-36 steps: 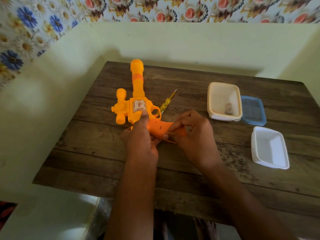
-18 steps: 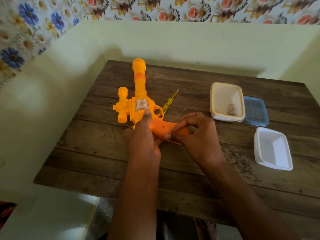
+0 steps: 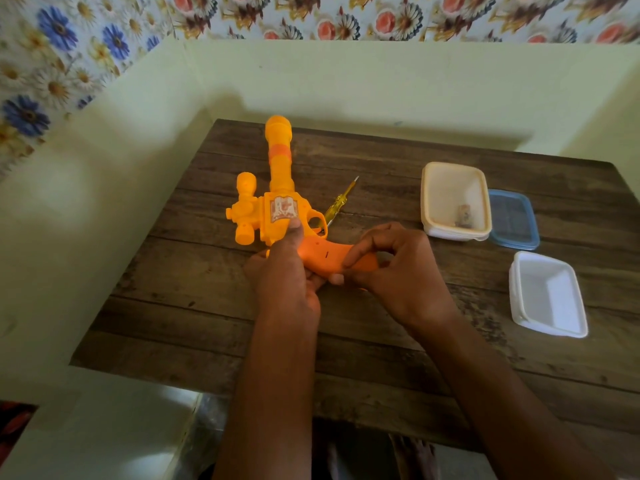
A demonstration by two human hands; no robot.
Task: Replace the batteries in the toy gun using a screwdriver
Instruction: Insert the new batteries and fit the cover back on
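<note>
- toy gun (image 3: 277,188) lies on the desk (image 3: 173,306), barrel pointing away, with the screwdriver (image 3: 337,204) just beside its trigger guard
- left hand (image 3: 287,275) grip wraps the handle from below, thumb up by the sticker
- right hand (image 3: 391,271) grip curls tight, pinching the handle's butt end

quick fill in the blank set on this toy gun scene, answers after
1. The screwdriver lies on the ____ while the left hand and right hand hold the toy gun.
2. The toy gun's barrel points ____ from the person.
3. The lid beside the cream container is ____.
Missing words: table; away; blue.
</note>
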